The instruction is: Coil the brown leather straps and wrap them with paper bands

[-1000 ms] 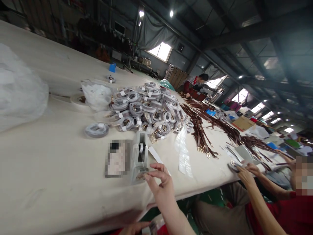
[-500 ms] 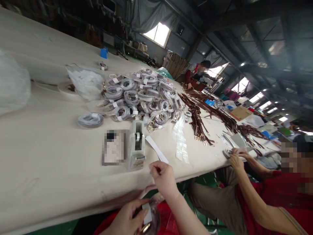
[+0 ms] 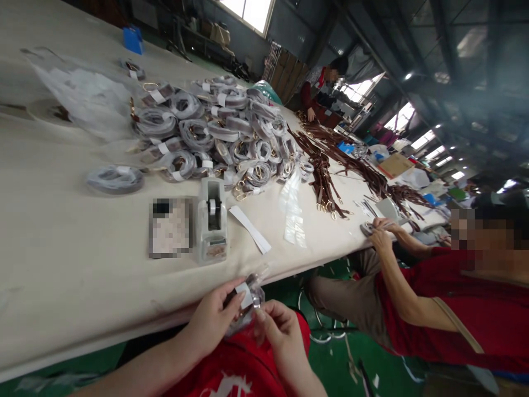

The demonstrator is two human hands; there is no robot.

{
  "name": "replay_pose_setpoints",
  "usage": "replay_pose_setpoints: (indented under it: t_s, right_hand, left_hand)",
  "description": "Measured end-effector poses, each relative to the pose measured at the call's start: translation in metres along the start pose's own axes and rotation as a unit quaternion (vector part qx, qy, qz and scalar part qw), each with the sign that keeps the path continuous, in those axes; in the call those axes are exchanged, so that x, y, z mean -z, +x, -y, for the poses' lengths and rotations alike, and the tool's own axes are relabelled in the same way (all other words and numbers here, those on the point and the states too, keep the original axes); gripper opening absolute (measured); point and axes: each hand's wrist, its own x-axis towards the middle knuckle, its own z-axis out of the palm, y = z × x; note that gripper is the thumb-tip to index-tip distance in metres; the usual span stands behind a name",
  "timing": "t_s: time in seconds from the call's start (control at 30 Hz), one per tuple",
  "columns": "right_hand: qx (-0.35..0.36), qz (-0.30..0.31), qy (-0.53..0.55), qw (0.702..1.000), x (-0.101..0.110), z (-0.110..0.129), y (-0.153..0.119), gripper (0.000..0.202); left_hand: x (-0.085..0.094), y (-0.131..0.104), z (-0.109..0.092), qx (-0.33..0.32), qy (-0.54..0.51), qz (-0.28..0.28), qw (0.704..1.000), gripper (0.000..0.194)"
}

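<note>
My left hand point(image 3: 217, 317) is closed around a coiled strap point(image 3: 255, 286) in clear plastic, low in front of the table edge. Its thumb presses a white paper band point(image 3: 244, 296) wrapped on the coil. At the coil's right side my right hand point(image 3: 283, 331) pinches a small shiny piece of what looks like clear tape against the plastic. On the table just beyond stands a tape dispenser point(image 3: 212, 220). Beside it lie white paper strips point(image 3: 250, 230) and clear plastic sleeves point(image 3: 293, 215).
A large pile of wrapped strap coils point(image 3: 223, 132) covers the middle of the table, with one coil point(image 3: 114, 180) apart. A blurred flat item point(image 3: 170, 229) lies left of the dispenser. Loose brown straps point(image 3: 324, 182) stretch rightward. A co-worker in red point(image 3: 433, 309) sits at right.
My right hand has come down from beside the dispenser to the wrapped coil. The left hand has raised the coil a little. The view has tilted downward and shifted right.
</note>
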Motion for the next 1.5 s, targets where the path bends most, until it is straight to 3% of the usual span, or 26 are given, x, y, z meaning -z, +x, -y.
replay_pose_setpoints:
  t_s: [0.33, 0.87, 1.03, 1.17, 1.33, 1.5]
  right_hand:
    - [-0.037, 0.007, 0.015, 0.999, -0.004, -0.012, 0.011, 0.047]
    - [-0.067, 0.000, -0.005, 0.998, -0.001, -0.028, 0.018, 0.055]
    - [-0.071, 0.045, 0.032, 0.996, -0.001, -0.020, 0.017, 0.048]
    - [-0.071, 0.041, 0.054, 0.995, -0.003, -0.017, 0.018, 0.049]
    - [-0.083, 0.068, 0.027, 0.994, 0.000, -0.019, 0.019, 0.051]
    - [-0.140, 0.135, 0.000, 0.981, 0.006, -0.010, 0.016, 0.055]
  left_hand:
    - [0.001, -0.005, 0.004, -0.033, 0.068, -0.021, 0.997, 0.068]
    - [-0.005, -0.005, 0.008, -0.102, 0.085, -0.053, 0.990, 0.053]
    - [-0.004, -0.002, -0.001, -0.089, 0.076, -0.040, 0.992, 0.049]
    - [-0.004, -0.005, -0.008, -0.107, 0.119, -0.044, 0.986, 0.048]
    - [-0.002, -0.007, -0.003, -0.146, 0.165, -0.056, 0.974, 0.047]
    - [0.003, -0.004, 0.004, -0.103, 0.115, -0.021, 0.988, 0.052]
